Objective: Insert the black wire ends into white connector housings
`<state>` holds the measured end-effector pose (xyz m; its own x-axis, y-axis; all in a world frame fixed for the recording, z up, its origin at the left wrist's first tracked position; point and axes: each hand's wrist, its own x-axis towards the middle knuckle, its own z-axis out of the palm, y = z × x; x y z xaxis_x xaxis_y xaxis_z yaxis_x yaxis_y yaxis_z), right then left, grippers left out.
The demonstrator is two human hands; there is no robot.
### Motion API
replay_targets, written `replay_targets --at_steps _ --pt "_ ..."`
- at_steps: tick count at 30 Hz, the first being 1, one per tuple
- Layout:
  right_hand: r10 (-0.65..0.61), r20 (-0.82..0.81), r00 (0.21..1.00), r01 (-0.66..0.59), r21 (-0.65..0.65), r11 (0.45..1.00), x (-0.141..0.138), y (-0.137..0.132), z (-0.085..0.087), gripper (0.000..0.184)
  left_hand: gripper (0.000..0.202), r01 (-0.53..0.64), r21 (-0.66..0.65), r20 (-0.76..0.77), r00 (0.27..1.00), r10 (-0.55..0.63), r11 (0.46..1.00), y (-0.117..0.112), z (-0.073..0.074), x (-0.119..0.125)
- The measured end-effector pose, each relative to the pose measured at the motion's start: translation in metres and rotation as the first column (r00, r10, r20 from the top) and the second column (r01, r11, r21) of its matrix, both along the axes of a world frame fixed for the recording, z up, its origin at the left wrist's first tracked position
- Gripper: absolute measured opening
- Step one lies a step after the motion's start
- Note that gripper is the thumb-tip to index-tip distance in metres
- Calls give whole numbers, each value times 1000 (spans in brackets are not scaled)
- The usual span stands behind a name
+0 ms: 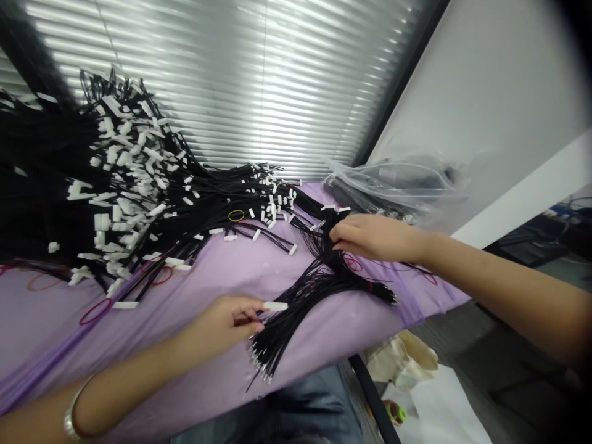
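Observation:
My left hand [238, 316], low in the middle, is closed in a pinch at the end of a white connector [276, 306] on a thin black cable. Beneath that connector a fan of black cables [296, 308] with small metallic ends lies on the purple cloth. Farther right, my right hand [365, 237] has its fingers closed on dark cables near the bundle's upper part; its fingertips partly hide the hold. A red band ties another bundle of black cables [370, 287] just below it, silvery ends pointing right.
A large heap of black cables with white connectors [134, 166] covers the left. Rubber bands, one red [95, 311] and one yellow [236, 216], lie about. Clear plastic bags [393, 185] rest at the back right, against a white panel [485, 74]. Blinds [231, 80] stand behind.

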<state>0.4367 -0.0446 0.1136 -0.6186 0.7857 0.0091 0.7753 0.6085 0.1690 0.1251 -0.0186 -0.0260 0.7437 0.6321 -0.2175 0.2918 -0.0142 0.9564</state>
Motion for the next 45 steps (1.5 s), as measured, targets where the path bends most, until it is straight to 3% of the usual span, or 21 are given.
replay_targets --at_steps 5,9,12,15,18,20,23,30,33,36,38,41,43,44,45 --pt "-200 -39 979 203 277 939 22 -19 33 38 40 26 64 -34 999 -24 998 0 1 0" --pt "-514 -34 857 492 345 799 67 -24 38 24 33 67 164 -31 998 -63 984 -1 6 -1" --pt "-743 -3 669 703 329 631 113 -28 25 19 28 105 248 -35 994 -100 963 0 7 -2" --pt "-870 57 490 831 270 486 152 -37 2 23 27 129 291 -48 992 -120 948 1 8 -2" --pt "-914 66 401 886 227 405 172 -45 -25 27 28 139 312 -59 990 -127 940 1 8 -1" --pt "-923 47 381 900 208 382 176 -46 -39 29 28 141 315 -66 990 -127 938 1 7 -1" --pt "-914 -5 405 897 198 396 173 -34 -47 32 27 132 310 -54 991 -121 942 0 5 -1" --pt "-878 -11 479 871 127 474 143 11 -45 29 21 137 320 -18 990 -139 937 3 1 -3" --pt "-871 -3 492 862 145 486 116 10 -35 26 20 146 336 -17 989 -149 930 2 0 -5" --pt "-852 -77 518 842 218 493 74 -5 -13 23 19 151 364 -28 988 -151 919 1 2 -6" --pt "-785 -145 602 792 234 564 36 -12 -2 26 18 152 385 -36 988 -150 910 -1 7 -6" --pt "-591 -154 792 609 120 784 -22 -7 -4 34 18 194 432 -76 981 -179 881 -4 16 -6" --pt "-438 -92 894 435 -49 899 -49 8 -17 30 22 248 510 -116 969 -220 824 -6 19 -8" --pt "-343 -59 937 329 -173 928 -55 17 -26 22 24 273 555 -134 962 -239 786 -6 19 -9" --pt "-252 -43 967 227 -309 924 -57 26 -35 15 26 297 598 -149 954 -261 744 -6 17 -9"
